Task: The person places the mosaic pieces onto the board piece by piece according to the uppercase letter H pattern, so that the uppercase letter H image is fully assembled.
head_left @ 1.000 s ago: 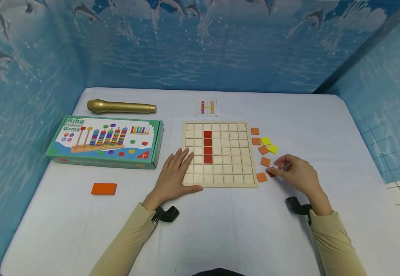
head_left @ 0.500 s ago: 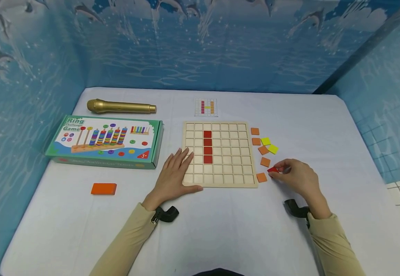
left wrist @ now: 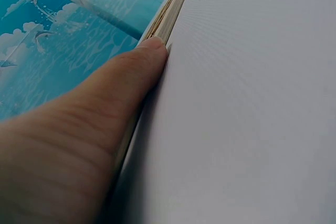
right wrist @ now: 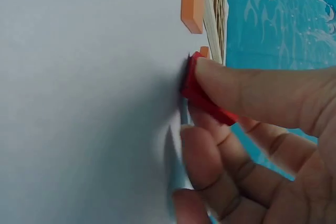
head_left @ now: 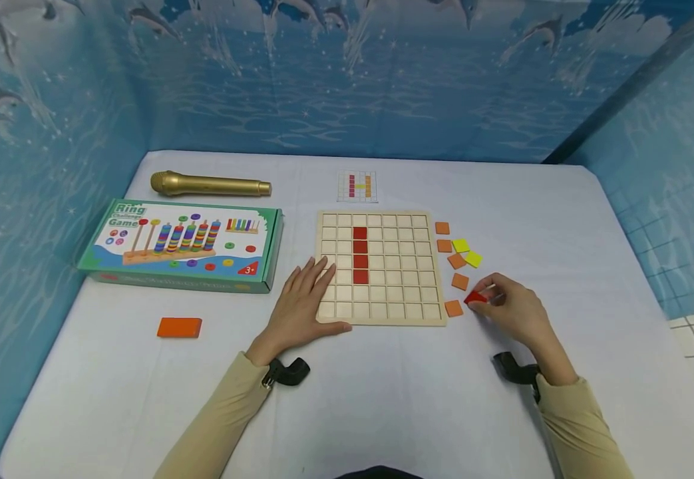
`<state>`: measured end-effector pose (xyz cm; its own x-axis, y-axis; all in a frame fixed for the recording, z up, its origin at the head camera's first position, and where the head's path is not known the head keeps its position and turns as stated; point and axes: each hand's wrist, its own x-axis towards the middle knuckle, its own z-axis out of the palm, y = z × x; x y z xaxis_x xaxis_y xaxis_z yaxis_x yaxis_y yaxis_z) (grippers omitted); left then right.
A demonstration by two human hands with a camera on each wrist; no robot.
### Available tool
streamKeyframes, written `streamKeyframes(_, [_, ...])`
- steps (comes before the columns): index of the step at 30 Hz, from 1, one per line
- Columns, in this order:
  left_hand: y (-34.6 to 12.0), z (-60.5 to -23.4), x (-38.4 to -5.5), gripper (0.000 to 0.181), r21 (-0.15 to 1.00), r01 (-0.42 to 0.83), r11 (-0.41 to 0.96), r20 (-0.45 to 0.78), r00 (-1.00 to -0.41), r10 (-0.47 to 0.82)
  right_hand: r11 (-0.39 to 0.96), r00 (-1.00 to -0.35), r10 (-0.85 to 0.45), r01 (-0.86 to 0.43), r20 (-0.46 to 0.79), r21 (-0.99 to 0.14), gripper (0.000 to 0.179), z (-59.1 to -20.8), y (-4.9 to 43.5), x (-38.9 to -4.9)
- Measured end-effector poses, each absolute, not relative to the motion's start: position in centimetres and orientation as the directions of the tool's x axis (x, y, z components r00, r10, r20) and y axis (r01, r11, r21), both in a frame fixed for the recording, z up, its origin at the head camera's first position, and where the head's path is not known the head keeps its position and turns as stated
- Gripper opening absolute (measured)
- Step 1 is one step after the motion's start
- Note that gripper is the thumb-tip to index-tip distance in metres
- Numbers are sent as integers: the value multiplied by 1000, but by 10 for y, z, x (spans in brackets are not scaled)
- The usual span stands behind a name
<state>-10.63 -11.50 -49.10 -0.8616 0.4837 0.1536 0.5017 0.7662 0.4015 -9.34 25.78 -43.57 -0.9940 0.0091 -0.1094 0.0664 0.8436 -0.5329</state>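
Between thumb and fingers, my right hand (head_left: 513, 311) pinches a red square tile (head_left: 475, 297), just right of the wooden grid board (head_left: 387, 318). The right wrist view shows the red tile (right wrist: 212, 106) tilted, one edge close to the tabletop. My left hand (head_left: 301, 303) lies spread at the board's lower left corner, its thumb along the front edge. Four-sided red tiles (head_left: 360, 261) fill a column of several cells on the board. Several orange tiles (head_left: 460, 281) and two yellow tiles (head_left: 473, 259) lie loose along the board's right side.
A small pattern card (head_left: 357, 186) lies behind the board. To the left are a Ring Game box (head_left: 181, 246), a gold microphone (head_left: 211, 185) and an orange block (head_left: 179, 327). Blue dolphin-print curtains (head_left: 347, 100) enclose the white table.
My right hand has lifted and tilted the red tile, which lay mostly under its fingers a second ago. The hand has shifted slightly; the left hand stays put.
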Motion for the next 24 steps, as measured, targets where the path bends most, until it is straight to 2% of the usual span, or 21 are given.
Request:
streamKeyframes(9, [-115, -492, -107, 105, 396, 503, 768, 155, -861, 484, 794, -993, -22, -85, 112, -601, 17, -437, 256, -95])
streamKeyframes(16, [-115, -492, -107, 105, 402, 498, 768, 152, -864, 480, 730, -992, -41, -109, 115, -675, 22, -427, 232, -107])
streamKeyframes(24, [-115, -491, -107, 105, 396, 501, 769, 151, -862, 484, 680, -964, -200, -265, 175, -684, 19, -425, 194, -124])
